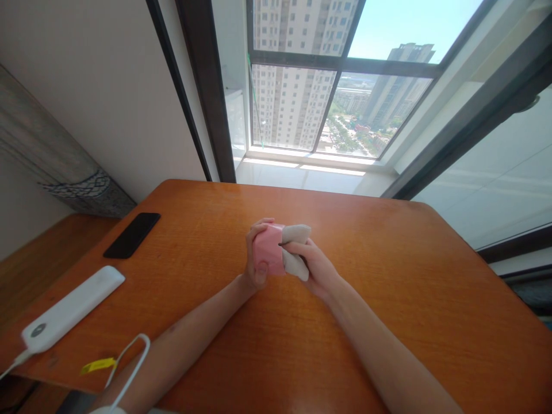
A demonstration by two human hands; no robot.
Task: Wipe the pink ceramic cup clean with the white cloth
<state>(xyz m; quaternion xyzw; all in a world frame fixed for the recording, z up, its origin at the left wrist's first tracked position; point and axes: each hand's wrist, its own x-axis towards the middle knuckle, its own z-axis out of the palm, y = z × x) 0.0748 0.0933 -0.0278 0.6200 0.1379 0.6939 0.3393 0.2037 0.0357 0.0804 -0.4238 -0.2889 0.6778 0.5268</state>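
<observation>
My left hand (255, 256) is closed around a pink wrapper (269, 250), thumb on the near side and fingers over the far side. Two grey-white, soft-looking ends (296, 233) stick out of the wrapper's right side, one above the other. Between these ends, my right hand (318, 267) is closed with its fingertips pointing at the wrapper. A small dark tip shows at those fingertips, too small to name. Both hands are held above the middle of the wooden table, and the right palm side is hidden.
On the left of the brown table (388, 305) lie a black phone (132, 235) and a long white device (73, 310) with a cable. A white cord with a yellow tag (98, 366) loops by my left forearm. Beyond the far edge is a window (302, 103).
</observation>
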